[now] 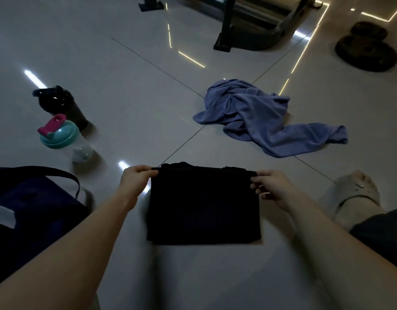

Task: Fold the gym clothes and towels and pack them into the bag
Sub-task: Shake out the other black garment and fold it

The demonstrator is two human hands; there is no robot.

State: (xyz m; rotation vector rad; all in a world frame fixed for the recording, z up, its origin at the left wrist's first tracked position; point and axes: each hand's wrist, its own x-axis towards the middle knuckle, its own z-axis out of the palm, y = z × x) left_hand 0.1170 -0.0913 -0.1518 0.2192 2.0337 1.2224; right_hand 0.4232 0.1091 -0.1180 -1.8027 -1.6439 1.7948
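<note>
Dim, glossy tiled floor (126, 63) with streaks of reflected light; detail in dark items is poor.

Hidden or unclear:
- The bag (32, 209), dark with one strap, is cut off by the left picture edge. Its inside is too dark to tell what it holds; a pale patch shows at its left side.
- The garment (203, 204) is black and shows no seams or print, so its type cannot be told.
- A machine frame (249, 25) and plates (367, 50) at the far floor are partly cut off.

Containers: a black bottle (59, 106), closed, stands just behind a clear bottle (63, 139) with a teal lid and pink cap. Both are beyond the bag. A small pale object sits at the clear bottle's base.

Task items: the garment lies flat on the near floor, folded to a rectangle, wider than deep, with its long axis left to right. The left hand (135, 179) pinches its far left corner. The right hand (273, 189) pinches its far right corner, fingers (256, 183) curled on the cloth. A blue towel (249, 117) lies crumpled, unfolded, beyond and to the right, apart from the garment. A slipper (354, 193) rests near the right side.
</note>
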